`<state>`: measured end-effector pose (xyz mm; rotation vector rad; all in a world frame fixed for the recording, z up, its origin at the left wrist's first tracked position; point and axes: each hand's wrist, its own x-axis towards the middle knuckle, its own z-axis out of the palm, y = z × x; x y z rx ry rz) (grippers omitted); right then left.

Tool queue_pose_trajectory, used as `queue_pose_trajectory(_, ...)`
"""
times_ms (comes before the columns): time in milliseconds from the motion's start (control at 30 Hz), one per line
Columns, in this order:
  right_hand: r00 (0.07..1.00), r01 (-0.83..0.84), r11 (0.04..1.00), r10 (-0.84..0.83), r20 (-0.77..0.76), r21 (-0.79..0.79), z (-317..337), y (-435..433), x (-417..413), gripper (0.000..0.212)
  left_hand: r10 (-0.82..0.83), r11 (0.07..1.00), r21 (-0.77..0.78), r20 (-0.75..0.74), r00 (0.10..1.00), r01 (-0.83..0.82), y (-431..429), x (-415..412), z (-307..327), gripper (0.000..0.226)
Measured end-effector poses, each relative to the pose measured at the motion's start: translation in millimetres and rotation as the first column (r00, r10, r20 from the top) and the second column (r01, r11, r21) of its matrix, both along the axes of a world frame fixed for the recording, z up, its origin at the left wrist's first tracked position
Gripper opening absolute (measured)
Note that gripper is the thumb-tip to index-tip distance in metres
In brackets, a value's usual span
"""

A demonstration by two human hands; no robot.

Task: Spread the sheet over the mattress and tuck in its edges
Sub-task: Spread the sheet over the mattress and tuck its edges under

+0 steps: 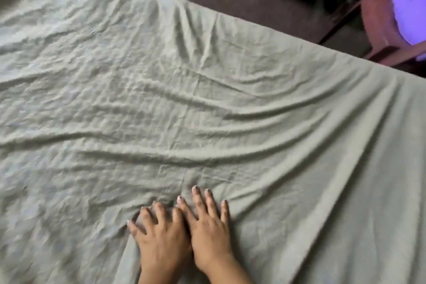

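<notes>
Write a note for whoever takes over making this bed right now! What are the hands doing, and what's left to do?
Left hand: open, fingers spread, pressing down on the sheet.
Right hand: open and flat on the sheet, touching the left hand.
Things: the sheet lies spread out and fills most of the view. Long wrinkles run across its middle, and folds fan out from the hands.
Done: the sheet is spread.
Left: smooth out the wrinkles, then tuck in the edges. The picture does not show whether any edge is tucked yet, so check them all.
</notes>
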<state>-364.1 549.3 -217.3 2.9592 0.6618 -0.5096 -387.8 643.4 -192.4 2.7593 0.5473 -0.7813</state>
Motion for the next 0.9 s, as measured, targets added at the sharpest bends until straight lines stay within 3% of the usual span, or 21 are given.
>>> queue_pose_trajectory(100, 0.999, 0.003, 1.0, -0.004, 0.046, 0.013, 0.3, -8.2, 5.9, 0.044, -0.109, 0.993, -0.028, 0.094, 0.99, 0.112, -7.1, 7.3, -5.5, 0.041)
queue_pose_trajectory(200, 0.968, 0.189, 0.982, -0.186, 0.169, -0.001, -2.8, -28.0, 4.1, 0.05, -0.187, 0.972, -0.112, 0.164, 0.969, 0.207, -25.9, 19.1, -3.9, 0.046)
queue_pose_trajectory(367, 0.819, 0.492, 0.87, -0.455, 0.349, -0.02, -9.5, -81.3, -24.4, 0.06, -0.483, 0.847, -0.142, 0.197, 0.853, 0.512, -75.4, 26.0, 1.7, 0.05)
queue_pose_trajectory(500, 0.692, 0.667, 0.742, -0.652, 0.31, 0.071, -7.3, -124.2, -36.7, 0.06, -0.642, 0.736, -0.148, 0.16, 0.75, 0.661, -115.0, 32.3, 10.0, 0.049)
queue_pose_trajectory(633, 0.568, 0.814, 0.58, -0.807, 0.16, 0.039, -2.4, -164.9, -58.8, 0.059, -0.802, 0.562, -0.066, 0.201, 0.563, 0.825, -147.6, 24.9, 8.9, 0.046)
queue_pose_trajectory(700, 0.456, 0.885, 0.462, -0.885, 0.089, 0.06, -3.7, -190.6, -77.2, 0.062, -0.872, 0.451, -0.009, 0.208, 0.443, 0.893, -166.7, 10.7, 3.1, 0.064)
queue_pose_trajectory(767, 0.389, 0.919, 0.39, -0.921, 0.029, 0.055, 0.8, -206.6, -87.5, 0.066, -0.897, 0.408, -0.012, 0.182, 0.403, 0.913, -175.1, 0.7, 4.8, 0.048)
queue_pose_trajectory(900, 0.256, 0.965, 0.254, -0.967, -0.017, 0.069, 2.8, -237.7, -114.0, 0.068, -0.925, 0.339, -0.042, 0.169, 0.341, 0.94, -212.0, -18.7, 3.8, 0.048)
